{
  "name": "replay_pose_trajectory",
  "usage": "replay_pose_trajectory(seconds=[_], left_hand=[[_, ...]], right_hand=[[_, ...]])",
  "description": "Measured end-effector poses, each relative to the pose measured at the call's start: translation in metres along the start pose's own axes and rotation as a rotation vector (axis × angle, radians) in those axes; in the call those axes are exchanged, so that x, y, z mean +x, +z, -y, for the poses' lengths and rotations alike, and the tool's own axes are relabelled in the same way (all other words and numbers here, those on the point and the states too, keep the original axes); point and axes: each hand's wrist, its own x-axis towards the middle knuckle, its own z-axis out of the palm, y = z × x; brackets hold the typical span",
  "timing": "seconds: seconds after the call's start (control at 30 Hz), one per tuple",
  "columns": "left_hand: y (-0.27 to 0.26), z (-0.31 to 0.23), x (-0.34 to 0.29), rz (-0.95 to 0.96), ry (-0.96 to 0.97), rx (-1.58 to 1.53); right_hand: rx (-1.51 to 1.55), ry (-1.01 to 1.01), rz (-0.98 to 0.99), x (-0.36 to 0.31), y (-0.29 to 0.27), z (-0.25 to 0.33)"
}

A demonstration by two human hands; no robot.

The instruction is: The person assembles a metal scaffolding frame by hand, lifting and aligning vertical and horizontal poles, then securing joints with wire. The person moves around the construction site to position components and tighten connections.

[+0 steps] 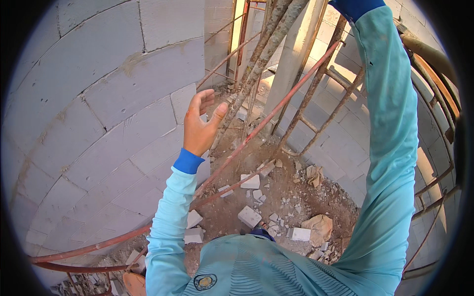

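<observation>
My left hand [201,127] is raised in front of a wall of pale grey blocks [143,98]. Its thumb stands away from the curled fingers, and nothing shows between them. Behind and to the right of that hand, crusted metal poles [256,64] run up toward the top edge. A reddish scaffold brace [276,109] slants past lower down, apart from the hand as far as I can see. My right arm [390,113] reaches up along the right side to a blue cuff [358,7]. The right hand lies beyond the top edge, so whatever it touches is hidden.
Rusty scaffold frames [318,84] stand by the right wall, with more curved tubes [434,93] at the far right. Below, broken white blocks [249,217], rubble and a crumpled brown sack [318,229] litter the dirt floor. Another red tube [94,247] crosses at lower left.
</observation>
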Motion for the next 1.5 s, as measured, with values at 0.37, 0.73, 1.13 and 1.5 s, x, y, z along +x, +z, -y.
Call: replay_pose_trajectory(seconds=[0.37,0.73,1.13,1.5], left_hand=[[0.051,0.146,-0.106,-0.308,-0.427,0.008],[0.071,0.2,-0.148,-0.294,-0.513,0.161],[0.065,0.187,-0.151,-0.364,-0.537,0.227],[0.068,0.192,-0.158,-0.305,-0.46,0.229]], right_hand=[[-0.07,0.163,-0.125,-0.09,-0.066,-0.184],[-0.081,0.278,-0.146,-0.162,-0.078,-0.312],[-0.22,0.512,-0.172,-0.212,-0.065,-0.37],[-0.755,1.388,0.287,-0.235,-0.115,-0.411]])
